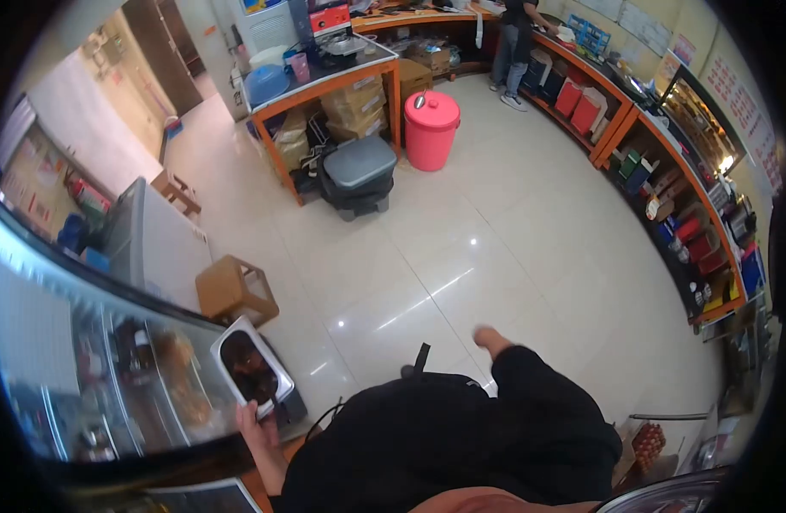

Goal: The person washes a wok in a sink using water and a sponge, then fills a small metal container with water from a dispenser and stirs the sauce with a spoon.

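My left hand [258, 427] grips the near rim of a rectangular metal food pan [283, 385] at the lower left. Dark brown, glossy pieces of food [246, 363] lie inside the pan, too unclear to name. The pan is beside the glass display case. Over the tiled floor, away from any object, my right hand [489, 339] extends from a black sleeve. It is small and blurred, and its fingers cannot be made out.
A brown stool [230, 286] stands just beyond the pan, beside a glass display case [76, 359]. Farther off are a lidded grey bin [359, 162], a red barrel [431, 137] and an orange-edged table [325, 81]. Shelved counters [684, 197] line the right; another person [514, 51] stands there.
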The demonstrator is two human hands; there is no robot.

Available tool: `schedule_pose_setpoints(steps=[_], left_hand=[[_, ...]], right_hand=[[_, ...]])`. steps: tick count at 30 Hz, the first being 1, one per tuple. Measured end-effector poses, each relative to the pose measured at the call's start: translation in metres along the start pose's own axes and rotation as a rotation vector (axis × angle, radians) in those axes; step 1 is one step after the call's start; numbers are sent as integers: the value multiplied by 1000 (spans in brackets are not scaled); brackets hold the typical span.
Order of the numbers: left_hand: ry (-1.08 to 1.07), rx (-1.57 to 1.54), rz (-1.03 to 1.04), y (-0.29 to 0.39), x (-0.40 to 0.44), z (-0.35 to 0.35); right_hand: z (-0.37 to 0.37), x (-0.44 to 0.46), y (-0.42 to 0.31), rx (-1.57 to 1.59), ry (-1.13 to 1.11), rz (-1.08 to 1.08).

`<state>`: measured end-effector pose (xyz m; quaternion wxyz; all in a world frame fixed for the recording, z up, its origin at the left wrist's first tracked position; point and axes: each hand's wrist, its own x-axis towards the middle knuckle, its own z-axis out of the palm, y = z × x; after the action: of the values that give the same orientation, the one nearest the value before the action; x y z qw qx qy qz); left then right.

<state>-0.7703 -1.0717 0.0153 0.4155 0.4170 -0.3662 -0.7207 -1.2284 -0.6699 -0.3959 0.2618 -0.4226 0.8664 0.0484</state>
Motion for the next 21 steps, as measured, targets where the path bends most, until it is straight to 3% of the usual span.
schedule_pose_setpoints(steps=[1,2,4,5,6,8,9,11,12,14,16,19,21], left_hand=[[28,-13,10,5,19,7],[57,-29,19,8,39,9],[42,-70,53,3,92,-8],[26,-75,37,10,115,-2],[15,-72,16,18,138,4],[122,-38,14,22,193,1],[4,-39,5,33,226,6],[-35,-63,-32,57,291,21],[-63,-70,-45,73,322,34],[-48,-40,16,82,399,33],[-113,7,0,111,463,65],[-125,-7,28,145,552,108],[-133,-46,64,148,622,118]], right_hand=[[-58,67,-25,101,159,128],[-160,93,-75,171,175,201],[-262,185,-146,318,291,211],[-280,242,-167,429,422,65],[-326,268,-202,346,526,-192],[-384,308,-264,816,380,-203],[-391,318,-283,787,379,-204],[-403,329,-315,700,385,-217],[-379,353,-316,454,317,-194],[-337,373,-310,418,-16,-139],[-314,371,-303,473,-101,-29],[-264,383,-283,910,-78,457],[-329,382,-322,1528,-276,557]])
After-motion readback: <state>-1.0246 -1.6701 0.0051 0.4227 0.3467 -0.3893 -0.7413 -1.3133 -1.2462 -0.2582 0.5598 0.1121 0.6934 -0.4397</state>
